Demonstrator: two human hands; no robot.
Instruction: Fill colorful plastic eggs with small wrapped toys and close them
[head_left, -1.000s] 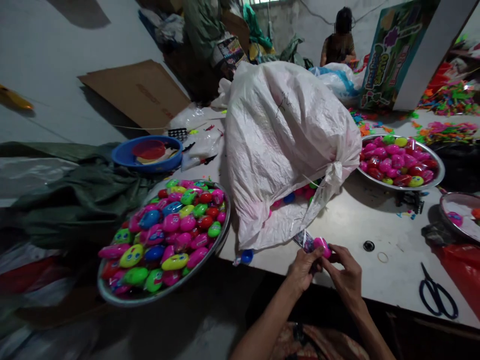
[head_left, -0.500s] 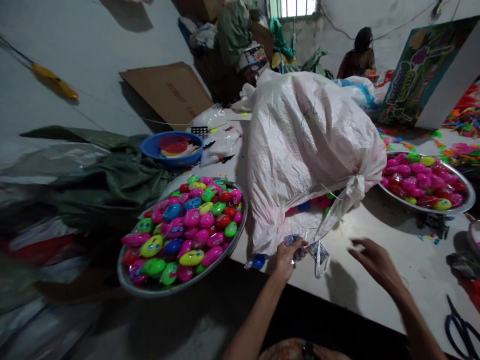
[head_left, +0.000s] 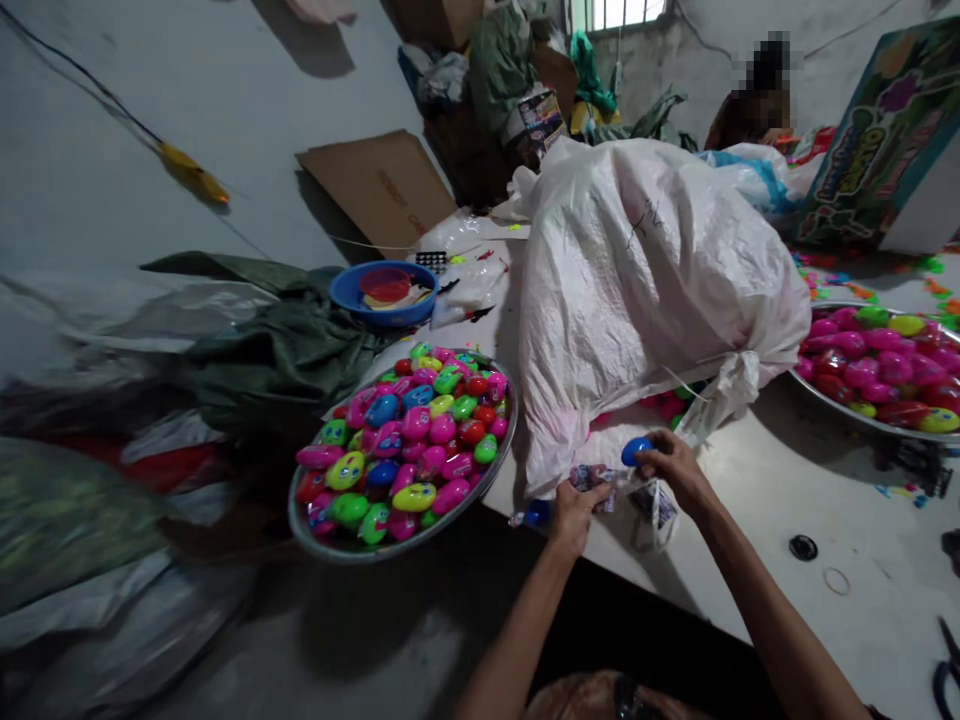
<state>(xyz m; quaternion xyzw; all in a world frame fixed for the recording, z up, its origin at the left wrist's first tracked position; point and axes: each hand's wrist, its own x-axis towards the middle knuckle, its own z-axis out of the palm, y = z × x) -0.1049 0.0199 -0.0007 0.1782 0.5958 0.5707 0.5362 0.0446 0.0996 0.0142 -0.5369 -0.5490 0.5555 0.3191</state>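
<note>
My left hand (head_left: 574,518) is closed on a small printed plastic packet (head_left: 600,493) just in front of the white woven sack (head_left: 652,280). Between the fingertips of my right hand (head_left: 679,472) is a blue plastic egg (head_left: 634,450), close to the sack's opening. Colourful eggs show in that opening, partly hidden by the sack cloth. Another printed packet (head_left: 651,500) lies by a white strip below my right hand. Left of my left hand, a second blue egg (head_left: 538,513) rests at the table edge.
A metal basin (head_left: 322,545) heaped with colourful wrapped eggs stands left; another basin (head_left: 885,430) is at right. Scissors (head_left: 943,670), a black ring (head_left: 803,547) and a rubber band (head_left: 836,581) lie on the table (head_left: 765,510). A blue tub (head_left: 386,315) sits behind. Another person (head_left: 757,100) is at the back.
My right hand has moved left toward the sack opening and now holds a blue egg; before, it was apart from it. My left hand still grips the packet. The view has shifted left.
</note>
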